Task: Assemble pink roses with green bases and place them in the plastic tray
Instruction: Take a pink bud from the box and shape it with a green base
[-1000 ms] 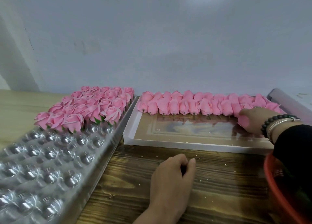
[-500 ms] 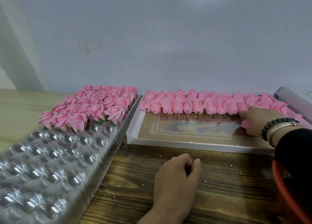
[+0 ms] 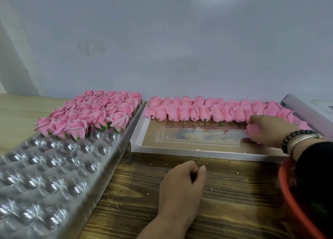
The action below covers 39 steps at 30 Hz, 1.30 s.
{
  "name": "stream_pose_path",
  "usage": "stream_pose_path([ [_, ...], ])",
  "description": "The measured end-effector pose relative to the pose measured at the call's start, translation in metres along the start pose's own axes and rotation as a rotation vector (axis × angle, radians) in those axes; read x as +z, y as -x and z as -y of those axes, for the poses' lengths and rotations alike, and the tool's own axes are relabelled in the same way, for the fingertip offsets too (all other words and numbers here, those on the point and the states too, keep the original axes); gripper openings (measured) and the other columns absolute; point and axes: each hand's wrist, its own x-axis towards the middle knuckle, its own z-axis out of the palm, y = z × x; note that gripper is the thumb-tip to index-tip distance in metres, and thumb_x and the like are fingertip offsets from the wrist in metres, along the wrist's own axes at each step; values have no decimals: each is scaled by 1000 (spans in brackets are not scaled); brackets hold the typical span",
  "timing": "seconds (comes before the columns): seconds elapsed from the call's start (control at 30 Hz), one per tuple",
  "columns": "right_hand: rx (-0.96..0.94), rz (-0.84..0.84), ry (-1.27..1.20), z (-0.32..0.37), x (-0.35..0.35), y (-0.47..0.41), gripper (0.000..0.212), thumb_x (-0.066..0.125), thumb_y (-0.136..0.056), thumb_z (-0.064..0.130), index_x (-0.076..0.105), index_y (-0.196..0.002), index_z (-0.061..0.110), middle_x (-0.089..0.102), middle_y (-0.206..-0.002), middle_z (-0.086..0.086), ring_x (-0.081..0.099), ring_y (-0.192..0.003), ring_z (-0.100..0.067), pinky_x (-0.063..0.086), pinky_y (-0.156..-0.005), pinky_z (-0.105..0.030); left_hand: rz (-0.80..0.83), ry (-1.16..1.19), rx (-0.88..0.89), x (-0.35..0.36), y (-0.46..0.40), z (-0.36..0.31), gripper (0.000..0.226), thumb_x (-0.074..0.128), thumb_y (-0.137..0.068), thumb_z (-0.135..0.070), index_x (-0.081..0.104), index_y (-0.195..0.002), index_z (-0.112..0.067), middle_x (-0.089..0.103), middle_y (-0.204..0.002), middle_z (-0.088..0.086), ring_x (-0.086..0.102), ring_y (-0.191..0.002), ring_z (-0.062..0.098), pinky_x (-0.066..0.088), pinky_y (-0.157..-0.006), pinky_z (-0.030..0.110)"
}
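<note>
Hands first: our right hand (image 3: 266, 130) has closed its fingers around a pink rose (image 3: 253, 130) at the end of the row in the white box (image 3: 198, 153), where a second ago it only reached, while our left hand (image 3: 182, 190) stays loosely curled and empty on the bench (image 3: 225, 193). We judge this bud is picked and next needs a green base before joining the finished roses (image 3: 93, 112) in the plastic tray (image 3: 54, 175).
</note>
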Motion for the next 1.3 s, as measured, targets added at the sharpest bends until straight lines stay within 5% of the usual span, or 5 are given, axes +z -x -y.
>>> stream_pose_path([
  [0.17,25,-197,-454,20,-24,11,19,57,-85,27,50,-101,19,55,-63,9,52,-51,-6,34,-42,-18,5,50,-16,0,-1,2,43,50,-91,-40,39,-51,-24,49,-52,-21,44,-56,-1,29,-52,15],
  [0.5,-188,-292,-1190,139,-32,102,25,59,-83,12,48,-86,33,59,-83,7,64,-56,-9,49,-47,-16,9,536,-89,-3,-1,0,55,29,-85,-55,56,-67,-10,49,-55,0,41,-46,7,32,-49,22],
  [0.83,-120,-476,-1141,122,20,144,27,59,-72,33,50,-91,48,62,-92,23,59,-73,-4,45,-60,-12,385,654,8,-4,-1,3,88,36,-59,-89,67,-93,-13,65,-72,-5,58,-63,5,47,-55,19],
  [1.0,-196,-302,-1256,132,22,136,25,59,-69,44,53,-93,43,65,-86,14,62,-68,-6,52,-62,-27,475,709,-103,-15,-7,5,56,50,-77,-65,65,-110,-22,68,-109,7,63,-105,23,45,-99,44],
  [1.3,-330,-238,-1182,128,20,140,23,57,-77,38,55,-100,37,66,-89,11,65,-75,-11,55,-66,-36,674,1099,-238,-23,-11,12,53,74,-75,-35,62,-117,-5,59,-125,17,54,-120,28,46,-98,33],
])
